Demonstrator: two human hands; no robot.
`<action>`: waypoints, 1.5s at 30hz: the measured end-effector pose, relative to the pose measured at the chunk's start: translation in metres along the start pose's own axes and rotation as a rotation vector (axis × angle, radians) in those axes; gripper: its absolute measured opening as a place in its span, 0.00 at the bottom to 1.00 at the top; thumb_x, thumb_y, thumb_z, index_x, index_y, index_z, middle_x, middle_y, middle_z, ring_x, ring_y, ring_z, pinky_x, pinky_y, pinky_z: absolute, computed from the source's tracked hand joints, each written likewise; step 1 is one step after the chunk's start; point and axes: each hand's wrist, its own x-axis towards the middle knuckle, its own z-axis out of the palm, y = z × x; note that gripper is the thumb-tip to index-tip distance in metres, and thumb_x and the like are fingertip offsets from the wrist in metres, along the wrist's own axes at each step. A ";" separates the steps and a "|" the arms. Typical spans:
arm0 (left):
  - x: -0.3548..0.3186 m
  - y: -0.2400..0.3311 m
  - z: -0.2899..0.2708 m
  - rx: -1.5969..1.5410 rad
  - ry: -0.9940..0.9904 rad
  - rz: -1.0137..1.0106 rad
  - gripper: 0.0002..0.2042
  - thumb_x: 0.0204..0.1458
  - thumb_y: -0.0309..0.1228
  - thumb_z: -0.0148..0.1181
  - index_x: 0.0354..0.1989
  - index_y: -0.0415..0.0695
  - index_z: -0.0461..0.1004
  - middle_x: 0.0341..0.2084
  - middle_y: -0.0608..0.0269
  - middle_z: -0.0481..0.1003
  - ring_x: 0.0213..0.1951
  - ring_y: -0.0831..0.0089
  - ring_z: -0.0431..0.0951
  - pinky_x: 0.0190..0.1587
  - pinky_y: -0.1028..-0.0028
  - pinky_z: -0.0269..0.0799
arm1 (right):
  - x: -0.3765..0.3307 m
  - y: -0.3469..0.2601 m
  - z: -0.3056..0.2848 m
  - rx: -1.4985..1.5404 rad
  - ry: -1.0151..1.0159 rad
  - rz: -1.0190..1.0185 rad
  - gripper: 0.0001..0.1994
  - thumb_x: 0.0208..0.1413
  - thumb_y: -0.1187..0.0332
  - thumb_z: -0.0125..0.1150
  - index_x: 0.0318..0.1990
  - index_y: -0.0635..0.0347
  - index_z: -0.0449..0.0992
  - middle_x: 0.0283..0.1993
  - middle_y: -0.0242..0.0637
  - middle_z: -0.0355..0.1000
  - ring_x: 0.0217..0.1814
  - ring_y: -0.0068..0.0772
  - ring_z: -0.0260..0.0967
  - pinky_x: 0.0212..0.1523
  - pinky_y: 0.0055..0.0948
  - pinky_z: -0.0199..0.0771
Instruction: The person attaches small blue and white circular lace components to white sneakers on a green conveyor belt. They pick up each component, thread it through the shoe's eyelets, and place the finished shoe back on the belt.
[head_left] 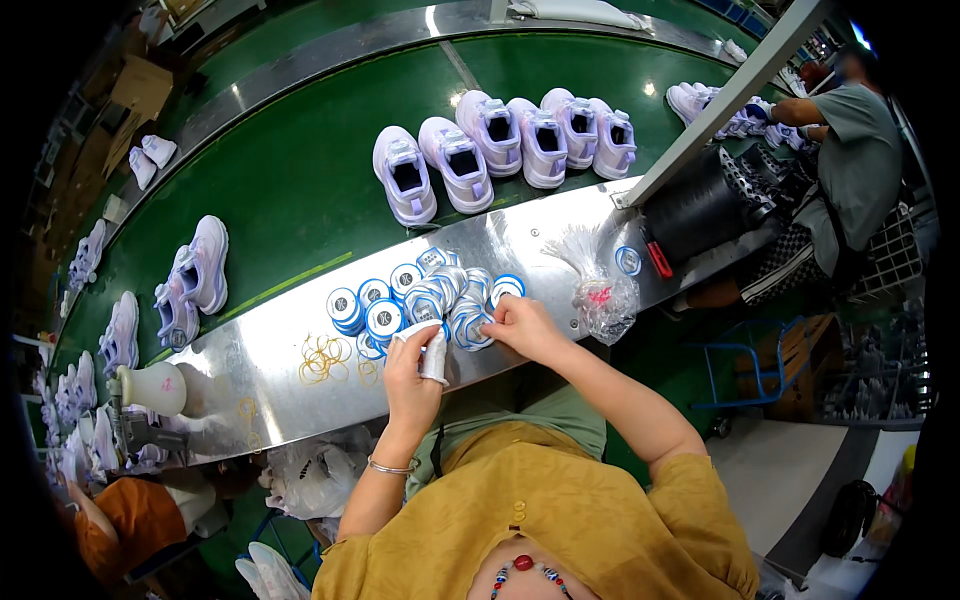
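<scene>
On the metal ledge before me lies a heap of round blue-and-white tags (438, 290), some in neat stacks and some loosely overlapping. My left hand (408, 375) is at the heap's near edge, fingers curled round a white, cloth-like or paper-like roll (435, 358); its exact kind is unclear. At the heap's right side my right hand (525, 328) has its fingertips pinched together on the edge of a round tag (474, 328). Yellow rubber bands (323, 358) lie loose to the left of the tags.
Several lilac-white sneakers (462, 165) stand on the green conveyor belt (310, 150) beyond the ledge. A clear plastic bag of white strings (603, 300) lies right, near a metal post (735, 100). A co-worker (860, 150) handles shoes at far right; another person's orange-sleeved arm (125, 520) shows lower left.
</scene>
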 end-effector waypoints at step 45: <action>0.089 0.009 0.018 -0.457 -0.035 -0.400 0.08 0.54 0.29 0.59 0.35 0.38 0.73 0.22 0.73 0.72 0.23 0.87 0.67 0.26 0.86 0.61 | 0.175 -0.026 -0.169 -1.125 0.333 -0.049 0.06 0.47 0.70 0.57 0.30 0.53 0.81 0.34 0.39 0.78 0.37 0.39 0.78 0.34 0.34 0.77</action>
